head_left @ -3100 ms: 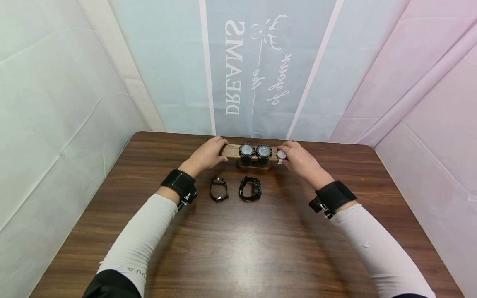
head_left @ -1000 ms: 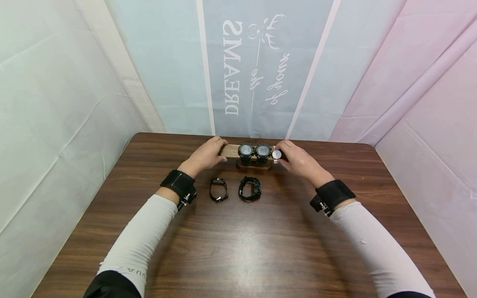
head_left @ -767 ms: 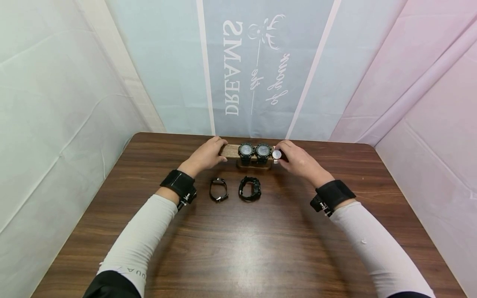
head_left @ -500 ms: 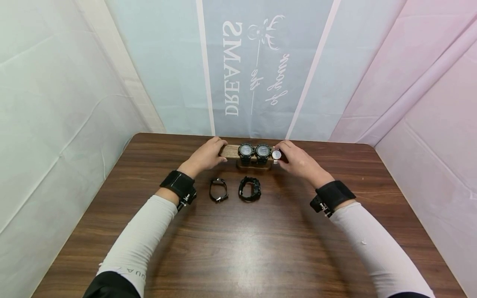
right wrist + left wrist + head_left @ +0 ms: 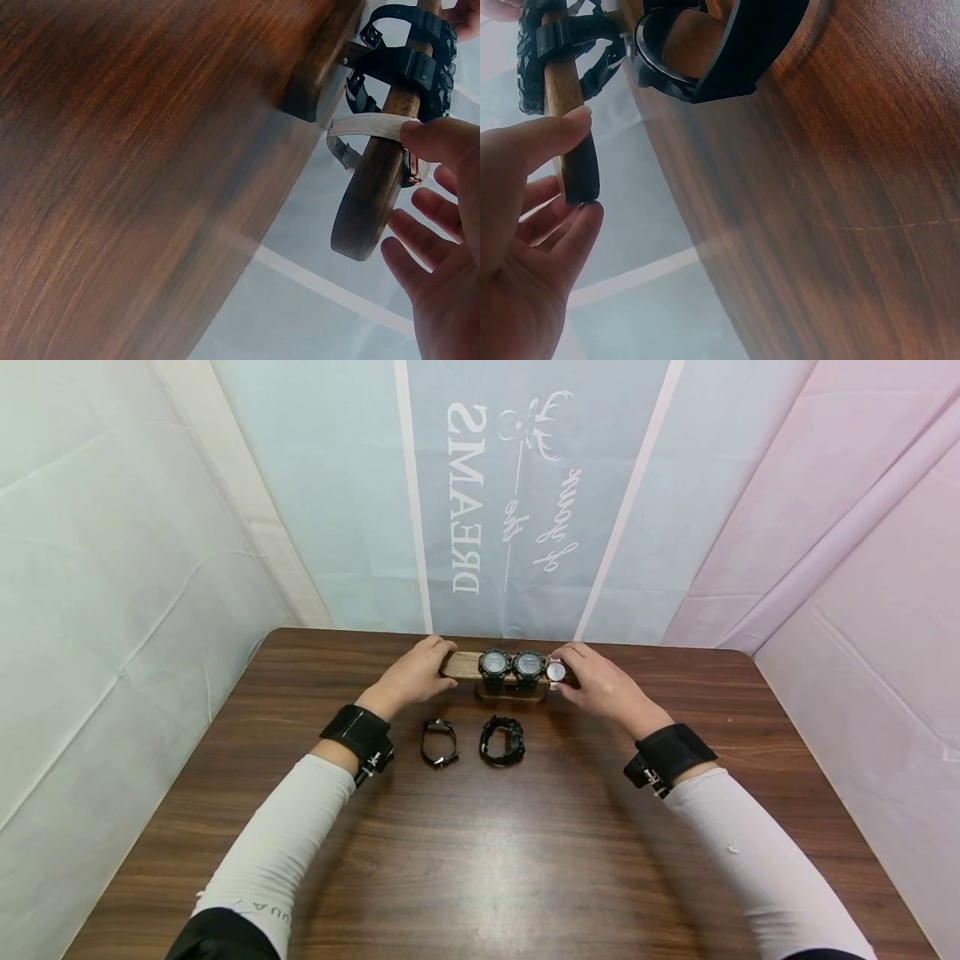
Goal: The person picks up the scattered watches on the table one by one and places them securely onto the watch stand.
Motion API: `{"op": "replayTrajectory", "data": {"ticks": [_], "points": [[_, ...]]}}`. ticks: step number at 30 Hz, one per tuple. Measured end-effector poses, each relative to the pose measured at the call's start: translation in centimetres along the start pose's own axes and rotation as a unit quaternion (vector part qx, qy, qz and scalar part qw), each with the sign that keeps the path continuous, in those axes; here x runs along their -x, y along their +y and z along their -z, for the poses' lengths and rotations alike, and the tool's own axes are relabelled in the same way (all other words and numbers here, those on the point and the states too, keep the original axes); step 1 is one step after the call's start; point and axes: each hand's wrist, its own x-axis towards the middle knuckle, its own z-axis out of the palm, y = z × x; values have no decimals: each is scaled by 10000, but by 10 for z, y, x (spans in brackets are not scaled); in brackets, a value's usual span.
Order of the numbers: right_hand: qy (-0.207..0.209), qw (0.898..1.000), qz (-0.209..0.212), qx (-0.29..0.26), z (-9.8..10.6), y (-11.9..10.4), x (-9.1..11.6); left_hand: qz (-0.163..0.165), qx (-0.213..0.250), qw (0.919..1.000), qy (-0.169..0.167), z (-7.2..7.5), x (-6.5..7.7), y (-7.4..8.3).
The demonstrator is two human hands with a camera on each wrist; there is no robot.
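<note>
Near the back edge of the table stands a wooden watch stand (image 5: pixel 463 666), a bar on a low base (image 5: pixel 304 94). Two bulky black watches (image 5: pixel 495 662) (image 5: pixel 529 663) are strapped side by side around its middle. A white-strapped watch (image 5: pixel 556 672) with a pale dial loops round the bar just right of them. My left hand (image 5: pixel 414 675) grips the bar's left end, thumb on the near side. With thumb and fingers, my right hand (image 5: pixel 598 681) pinches the white-strapped watch; in the right wrist view the thumb presses its strap (image 5: pixel 375 125) and the bar's dark end protrudes below.
On the table in front of the stand lie a slim black watch (image 5: pixel 439 743) and a chunky black watch (image 5: pixel 502 741), both buckled into loops. A printed cloth (image 5: pixel 465 527) hangs behind the table (image 5: pixel 420 843), with white cloth walls at both sides.
Compared with about three seconds ago, the white-strapped watch has slid left along the bar toward the black watches, my right hand with it. Over the last second, nearly everything holds still.
</note>
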Motion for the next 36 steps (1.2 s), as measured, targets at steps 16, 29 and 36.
{"op": "replayTrajectory", "data": {"ticks": [16, 29, 36], "points": [[380, 9980, 330, 392, 6, -7, 4, -194, -261, 9992, 210, 10, 21, -1], [519, 9949, 763, 406, 6, -36, 14, -418, -474, 9972, 411, 10, 49, 10], [425, 9944, 924, 301, -3, -50, 18, -608, -537, 9960, 366, 5, 62, 23]]}}
